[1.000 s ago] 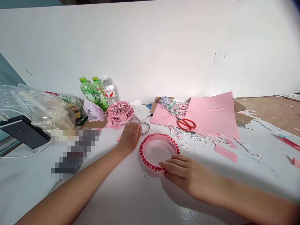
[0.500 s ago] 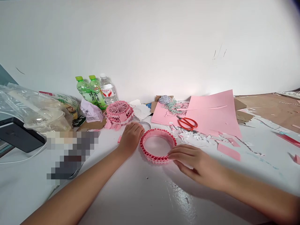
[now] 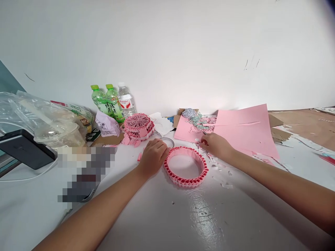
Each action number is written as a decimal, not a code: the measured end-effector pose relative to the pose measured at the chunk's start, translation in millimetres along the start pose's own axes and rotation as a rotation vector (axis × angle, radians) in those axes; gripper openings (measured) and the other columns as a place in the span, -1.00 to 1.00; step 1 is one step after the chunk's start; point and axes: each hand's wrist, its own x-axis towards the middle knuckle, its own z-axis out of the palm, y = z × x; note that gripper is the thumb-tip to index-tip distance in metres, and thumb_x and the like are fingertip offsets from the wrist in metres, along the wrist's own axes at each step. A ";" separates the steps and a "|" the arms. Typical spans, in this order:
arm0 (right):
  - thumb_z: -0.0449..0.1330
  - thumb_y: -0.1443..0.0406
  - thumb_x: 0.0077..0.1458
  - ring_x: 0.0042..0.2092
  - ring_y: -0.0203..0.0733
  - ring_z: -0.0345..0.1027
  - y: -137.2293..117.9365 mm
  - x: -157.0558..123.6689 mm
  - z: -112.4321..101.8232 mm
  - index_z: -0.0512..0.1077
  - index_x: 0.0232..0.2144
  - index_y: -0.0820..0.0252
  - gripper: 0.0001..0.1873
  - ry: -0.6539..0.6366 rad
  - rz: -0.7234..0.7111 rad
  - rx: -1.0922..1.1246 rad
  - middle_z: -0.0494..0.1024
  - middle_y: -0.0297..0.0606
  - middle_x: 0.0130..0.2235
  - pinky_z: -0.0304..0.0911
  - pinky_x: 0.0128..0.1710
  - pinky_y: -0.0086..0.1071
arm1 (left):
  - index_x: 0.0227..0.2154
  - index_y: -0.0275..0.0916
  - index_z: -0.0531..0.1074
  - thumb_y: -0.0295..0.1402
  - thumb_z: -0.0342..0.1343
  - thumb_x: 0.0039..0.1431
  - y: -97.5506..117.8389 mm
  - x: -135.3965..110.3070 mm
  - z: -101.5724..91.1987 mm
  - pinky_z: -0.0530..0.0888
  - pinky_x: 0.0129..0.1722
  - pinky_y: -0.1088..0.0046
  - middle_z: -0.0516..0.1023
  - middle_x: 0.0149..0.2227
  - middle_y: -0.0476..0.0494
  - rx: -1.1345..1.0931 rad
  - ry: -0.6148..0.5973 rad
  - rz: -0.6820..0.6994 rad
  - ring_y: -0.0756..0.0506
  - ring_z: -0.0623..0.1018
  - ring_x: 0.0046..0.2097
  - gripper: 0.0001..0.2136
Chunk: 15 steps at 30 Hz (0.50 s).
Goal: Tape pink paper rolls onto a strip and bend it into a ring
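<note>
A ring of rolled pink paper tubes (image 3: 186,181) lies flat on the white table (image 3: 162,223). My left hand (image 3: 154,155) rests on the table against the ring's left edge, its fingers curled under with nothing showing in them. Beyond the ring's far right side, my right hand (image 3: 216,144) lies palm down at the near edge of the pink paper sheets (image 3: 246,130), among white paper scraps (image 3: 222,174). Its fingers are bent together, and what lies under them is hidden. The red scissors seen earlier at that spot are out of sight.
A pink-and-white paper rosette (image 3: 138,125) and a clear round lid (image 3: 167,141) sit behind my left hand. Two green bottles (image 3: 104,101) and a water bottle (image 3: 126,101) stand at the wall. Plastic bags and cups (image 3: 49,122) and a dark phone (image 3: 24,148) crowd the left. Striped twine (image 3: 193,116) lies on cardboard.
My right hand left the ring's near side and reached over it to where the scissors lay, covering them. My left hand stayed beside the ring.
</note>
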 end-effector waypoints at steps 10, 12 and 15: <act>0.14 0.22 0.22 -0.09 -0.12 0.43 -1.3 -10.0 -20.4 0.36 0.00 0.22 -0.67 -0.220 0.057 0.570 0.46 -0.16 0.00 0.40 -0.14 -0.13 | -0.40 -0.30 0.40 -0.35 0.01 0.28 -0.5 -1.4 -0.6 0.43 -0.12 0.28 0.48 -0.35 -0.05 0.003 -0.021 0.015 -0.06 0.49 -0.20 -0.82; 0.15 0.21 0.21 -0.15 -0.16 0.45 -0.2 -19.9 -28.4 0.39 -0.07 0.25 -0.72 -0.242 0.028 0.718 0.51 -0.18 -0.08 0.41 -0.17 -0.17 | -0.43 -0.28 0.39 -0.38 -0.07 0.31 -0.2 -1.5 -0.3 0.41 -0.12 0.28 0.48 -0.36 -0.08 0.000 -0.022 0.018 -0.08 0.47 -0.19 -0.78; 0.24 0.19 0.10 -0.21 -0.21 0.49 -0.1 -32.2 -35.4 0.42 -0.26 0.24 -0.77 -0.227 0.001 0.907 0.57 -0.20 -0.20 0.41 -0.13 -0.23 | -0.46 -0.24 0.37 -0.39 -0.17 0.33 0.7 -1.3 -0.1 0.39 -0.12 0.28 0.50 -0.37 -0.14 -0.008 -0.028 0.024 -0.12 0.43 -0.19 -0.71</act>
